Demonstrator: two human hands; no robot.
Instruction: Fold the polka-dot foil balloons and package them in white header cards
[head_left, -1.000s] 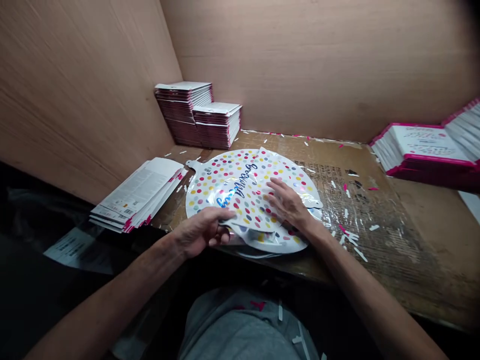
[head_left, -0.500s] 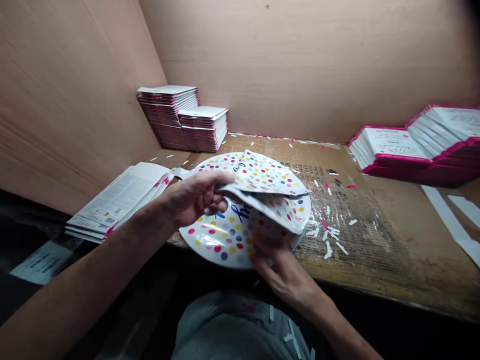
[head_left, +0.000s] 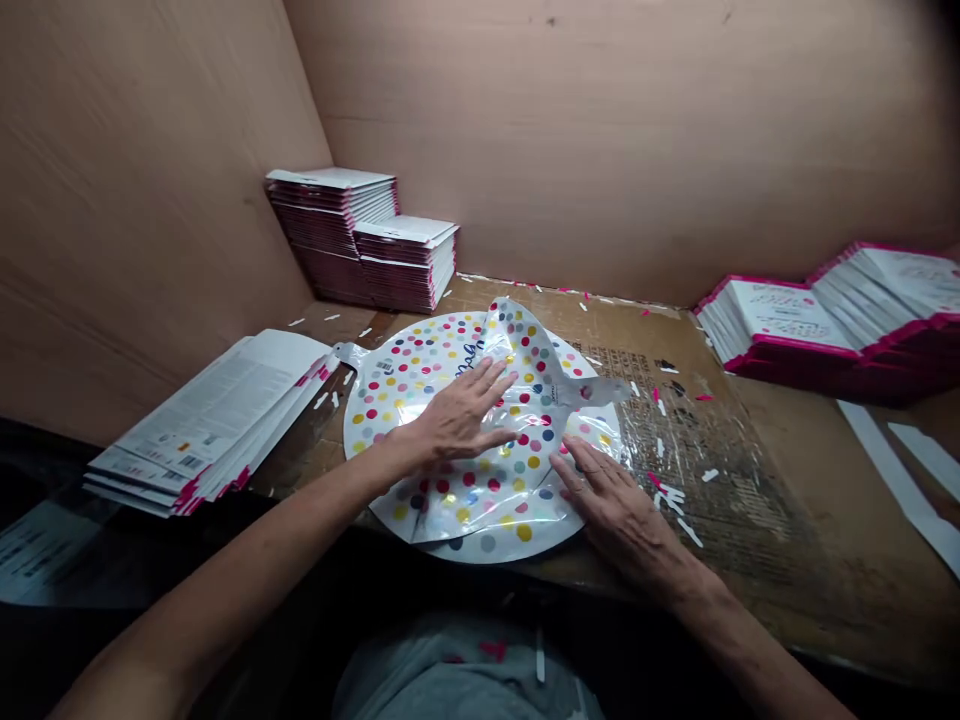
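Observation:
A partly folded foil balloon (head_left: 525,400), white with coloured dots, lies on a round foil balloon (head_left: 420,345) of the same pattern, with blue lettering showing near its middle. The folded balloon's silver tail points right. My left hand (head_left: 466,412) rests on the folded foil with its fingers spread. At the right side of the foil, my right hand (head_left: 611,490) lies flat, fingers stretched out and touching its edge. Neither hand grips anything. The lower balloon's tail (head_left: 349,354) sticks out on the left. How many balloons lie underneath, I cannot tell.
Printed white sleeves (head_left: 210,420) lie fanned at the left table edge. Stacked packets (head_left: 367,240) stand in the back left corner, and pink-edged packets (head_left: 787,315) at the right. Paper scraps (head_left: 671,492) and white strips (head_left: 892,475) lie on the cardboard-covered table (head_left: 757,480).
My left hand has let go of the raised foil and now lies flat on it. The folded part has come down, its tail pointing right. My right hand has moved right and flattened out.

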